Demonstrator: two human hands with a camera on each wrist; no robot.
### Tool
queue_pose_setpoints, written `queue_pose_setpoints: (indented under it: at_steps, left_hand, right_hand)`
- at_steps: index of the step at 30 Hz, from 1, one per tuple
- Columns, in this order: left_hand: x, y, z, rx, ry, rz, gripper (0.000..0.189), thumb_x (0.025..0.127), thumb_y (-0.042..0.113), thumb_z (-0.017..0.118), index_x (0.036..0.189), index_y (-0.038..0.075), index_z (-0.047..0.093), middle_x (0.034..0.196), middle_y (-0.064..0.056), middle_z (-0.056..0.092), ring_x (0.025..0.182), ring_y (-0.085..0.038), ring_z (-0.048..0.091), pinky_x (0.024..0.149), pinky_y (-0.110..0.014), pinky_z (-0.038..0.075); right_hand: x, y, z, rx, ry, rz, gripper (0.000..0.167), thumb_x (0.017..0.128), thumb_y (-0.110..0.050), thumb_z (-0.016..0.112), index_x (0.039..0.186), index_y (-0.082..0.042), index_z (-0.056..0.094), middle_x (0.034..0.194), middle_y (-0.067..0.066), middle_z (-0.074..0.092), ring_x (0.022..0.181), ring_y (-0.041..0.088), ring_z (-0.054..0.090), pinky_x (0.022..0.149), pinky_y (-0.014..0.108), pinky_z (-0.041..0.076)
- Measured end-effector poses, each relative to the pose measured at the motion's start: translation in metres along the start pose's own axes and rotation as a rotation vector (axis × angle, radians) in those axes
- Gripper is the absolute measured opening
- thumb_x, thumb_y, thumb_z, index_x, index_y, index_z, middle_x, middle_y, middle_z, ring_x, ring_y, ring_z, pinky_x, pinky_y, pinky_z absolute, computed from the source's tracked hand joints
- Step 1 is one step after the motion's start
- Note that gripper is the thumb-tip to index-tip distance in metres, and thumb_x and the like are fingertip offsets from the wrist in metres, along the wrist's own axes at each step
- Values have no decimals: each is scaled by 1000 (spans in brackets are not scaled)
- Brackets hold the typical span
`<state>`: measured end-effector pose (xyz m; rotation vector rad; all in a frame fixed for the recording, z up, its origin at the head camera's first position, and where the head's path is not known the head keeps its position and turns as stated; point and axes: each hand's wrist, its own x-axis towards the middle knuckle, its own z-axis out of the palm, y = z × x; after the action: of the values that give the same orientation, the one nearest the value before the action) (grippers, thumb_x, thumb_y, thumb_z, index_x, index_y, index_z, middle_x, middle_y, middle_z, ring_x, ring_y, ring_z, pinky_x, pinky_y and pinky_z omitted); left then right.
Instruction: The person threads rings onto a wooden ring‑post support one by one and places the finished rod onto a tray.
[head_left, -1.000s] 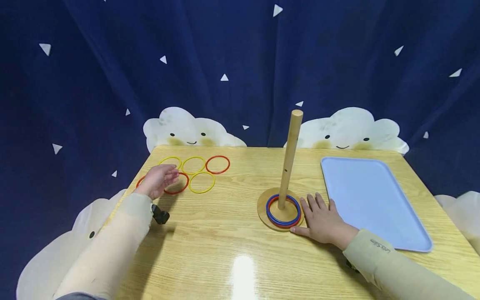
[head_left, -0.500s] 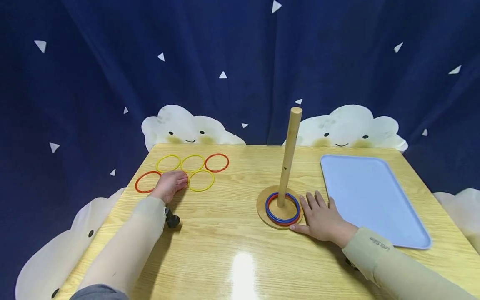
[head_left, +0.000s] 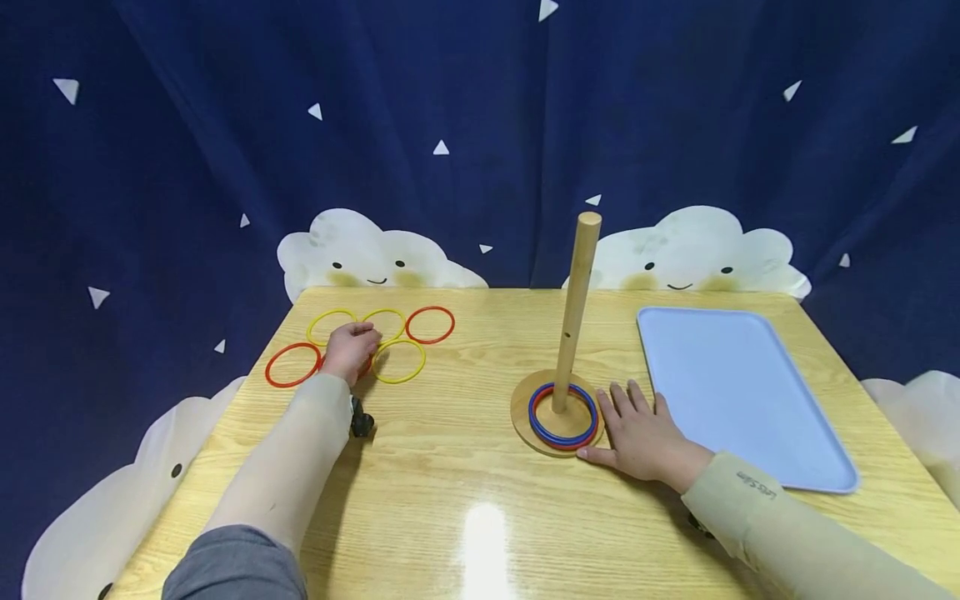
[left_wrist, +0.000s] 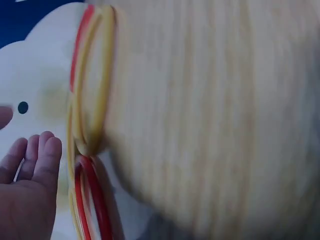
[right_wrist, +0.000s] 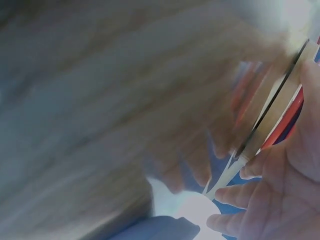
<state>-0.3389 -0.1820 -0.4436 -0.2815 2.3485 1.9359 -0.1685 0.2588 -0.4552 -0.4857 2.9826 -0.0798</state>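
My left hand (head_left: pixel 351 353) is above the ring group at the back left, hiding most of one red ring (left_wrist: pixel 101 200). In the left wrist view its fingers look fairly straight, with nothing held. Around it lie a yellow ring (head_left: pixel 309 333), two more yellow rings, a red ring (head_left: pixel 267 372) to the left and another red ring (head_left: pixel 453 323) to the right. My right hand (head_left: pixel 643 440) rests with spread fingers against the round base (head_left: pixel 522 417) of a wooden stand. Blue and red rings (head_left: pixel 564 443) circle its upright post (head_left: pixel 576 304).
A shallow light-blue tray (head_left: pixel 742 392) lies to the right, just beyond my right hand. The wooden table (head_left: pixel 420 500) extends between and in front of the hands. Behind it hangs a dark blue curtain (head_left: pixel 375 108) with white triangles and clouds.
My left hand has moved right across the rings, uncovering the left red ring. The right hand stays at the base. The whole head view has shifted slightly.
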Motion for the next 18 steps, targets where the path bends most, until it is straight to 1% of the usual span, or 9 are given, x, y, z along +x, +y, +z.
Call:
queue_pose_setpoints:
  at_steps: [2, 7, 9, 11, 13, 15, 18]
  left_hand:
    - [2, -3, 0, 77, 6, 30, 48, 104, 7, 57, 148, -9, 46, 143, -26, 51, 126, -33, 53, 105, -40, 48]
    - [8, -8, -2, 221, -4, 65, 44, 103, 5, 58, 144, -11, 49, 139, -28, 53, 128, -38, 51, 106, -44, 47]
    - [9, -9, -3, 276, 3, 76, 42, 103, 5, 59, 141, -12, 52, 137, -28, 55, 127, -40, 52, 106, -46, 47]
    - [9, -9, -2, 353, 0, 100, 40, 103, 5, 59, 138, -12, 54, 134, -28, 57, 125, -40, 54, 104, -47, 48]
    - [10, -8, -1, 422, -16, 130, 38, 102, 6, 59, 135, -12, 57, 130, -28, 60, 121, -41, 56, 102, -48, 49]
    - [11, -7, 1, 478, -39, 159, 37, 101, 7, 60, 133, -12, 59, 128, -27, 61, 119, -41, 58, 100, -49, 50]
    - [11, -7, 5, 515, -61, 179, 36, 101, 8, 60, 132, -11, 60, 126, -27, 63, 119, -40, 59, 100, -49, 50]
  right_hand:
    - [1, 2, 2, 1, 3, -1, 109, 92, -82, 45, 156, 6, 36, 158, 34, 31, 146, 57, 22, 110, 79, 20]
    - [0, -2, -3, 19, -19, 5, 107, 92, -79, 48, 155, 6, 36, 158, 35, 30, 146, 58, 21, 109, 79, 19]
    - [0, -3, -5, 24, -33, 7, 106, 93, -78, 50, 156, 6, 35, 159, 34, 29, 146, 57, 20, 110, 79, 19]
    - [0, -4, -5, 32, -42, 11, 105, 93, -76, 52, 156, 6, 34, 159, 34, 28, 147, 57, 20, 110, 79, 18]
    - [-1, -4, -5, 33, -45, 11, 106, 93, -76, 52, 156, 7, 34, 159, 35, 28, 147, 57, 20, 110, 79, 18]
    - [0, -2, -3, 29, -48, 15, 106, 93, -78, 50, 157, 5, 33, 160, 33, 28, 147, 56, 18, 111, 79, 17]
    - [0, -2, -3, 22, -38, 12, 106, 93, -77, 50, 156, 6, 34, 159, 34, 29, 147, 57, 20, 110, 79, 18]
